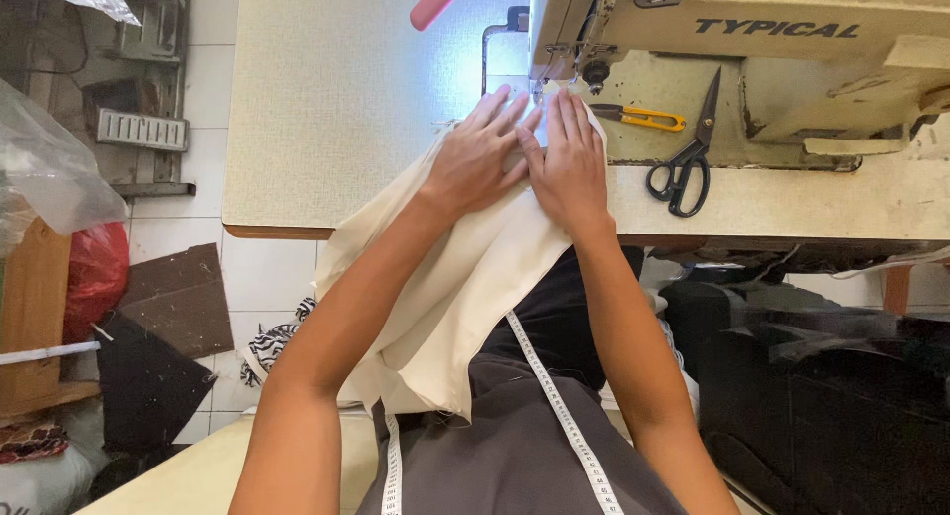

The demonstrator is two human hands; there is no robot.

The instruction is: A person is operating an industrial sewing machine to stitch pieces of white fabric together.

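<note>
Sewing table [327, 109]: two flat, spread hands, left hand [479, 157] and right hand [567, 164], on one cream cloth [465, 287] (black scissors [685, 164] beside).

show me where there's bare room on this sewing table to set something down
The widest free patch is the table top left of the cream fabric. Right of the right hand, the black scissors and yellow snips crowd the strip beside the sewing machine. Both hands press the fabric.
</note>
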